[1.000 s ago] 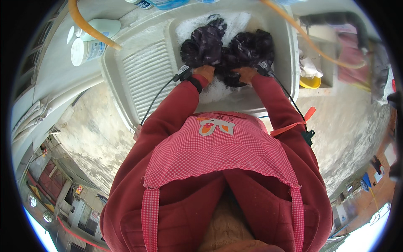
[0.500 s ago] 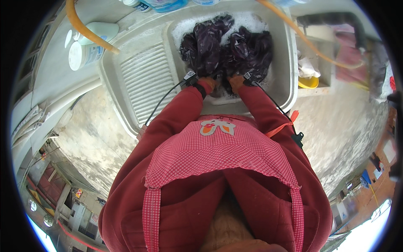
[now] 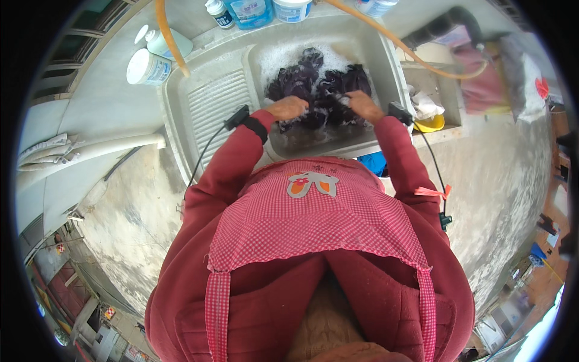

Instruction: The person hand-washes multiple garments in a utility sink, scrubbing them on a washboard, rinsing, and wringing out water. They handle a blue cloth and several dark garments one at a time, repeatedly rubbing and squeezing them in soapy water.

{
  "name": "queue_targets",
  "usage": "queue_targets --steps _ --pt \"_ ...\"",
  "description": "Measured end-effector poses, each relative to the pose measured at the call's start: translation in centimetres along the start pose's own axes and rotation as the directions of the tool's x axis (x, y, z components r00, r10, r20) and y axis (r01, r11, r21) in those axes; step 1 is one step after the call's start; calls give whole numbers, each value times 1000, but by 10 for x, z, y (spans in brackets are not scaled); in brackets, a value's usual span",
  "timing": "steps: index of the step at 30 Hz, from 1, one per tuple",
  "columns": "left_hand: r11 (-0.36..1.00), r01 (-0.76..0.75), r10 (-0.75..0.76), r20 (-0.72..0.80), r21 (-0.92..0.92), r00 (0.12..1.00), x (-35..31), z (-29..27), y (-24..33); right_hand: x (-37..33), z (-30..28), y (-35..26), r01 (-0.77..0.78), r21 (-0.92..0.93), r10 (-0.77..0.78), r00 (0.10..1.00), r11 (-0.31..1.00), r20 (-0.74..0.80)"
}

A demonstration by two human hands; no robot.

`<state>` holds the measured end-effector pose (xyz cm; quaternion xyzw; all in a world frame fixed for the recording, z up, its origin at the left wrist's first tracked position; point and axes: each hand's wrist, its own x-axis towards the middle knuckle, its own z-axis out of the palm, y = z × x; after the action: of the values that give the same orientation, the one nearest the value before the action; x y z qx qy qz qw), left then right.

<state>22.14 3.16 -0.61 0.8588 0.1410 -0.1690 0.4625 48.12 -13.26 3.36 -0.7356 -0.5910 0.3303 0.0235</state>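
Note:
A dark purple, wet garment (image 3: 319, 78) lies bunched in the soapy water of the light grey laundry sink (image 3: 395, 72). My left hand (image 3: 289, 108) is closed on the garment's near left part, just above the water. Across from it, my right hand (image 3: 365, 105) grips the right part, its fingers pointing inward. Cloth sags between the two hands, and white suds cling to it. Both fists hide exactly which folds they pinch. To the left, the sink's ribbed washboard (image 3: 220, 102) is bare.
Along the back ledge stand a dark-labelled bottle (image 3: 219, 13), a blue pouch (image 3: 248, 13) and a white tub (image 3: 292, 9). Another tub (image 3: 148, 67) is at the left corner. A tan hose (image 3: 398, 43) crosses the right rim; a yellow bowl (image 3: 429, 124) sits beyond it.
Both hands have come up out of the sink's near side and spread apart, holding the garment. The garment has shifted and looks more spread. The whole view has tilted, showing more of the back ledge.

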Motion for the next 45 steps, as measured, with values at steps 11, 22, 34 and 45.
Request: queue_targets --steps 11,22,34,45 --pt "581 -743 298 -762 -332 574 -165 -245 236 -126 -343 -49 621 506 -165 714 599 -681" --pt "989 -147 119 -547 -8 828 -85 -133 151 -33 -195 2 333 709 91 868 621 -487" --pt "643 -553 87 -667 -530 740 -55 -91 164 5 -50 -84 294 807 23 935 512 -355" --pt "976 -218 110 -829 -16 549 -91 -62 102 -49 -255 -242 671 715 -257 669 -195 -697"
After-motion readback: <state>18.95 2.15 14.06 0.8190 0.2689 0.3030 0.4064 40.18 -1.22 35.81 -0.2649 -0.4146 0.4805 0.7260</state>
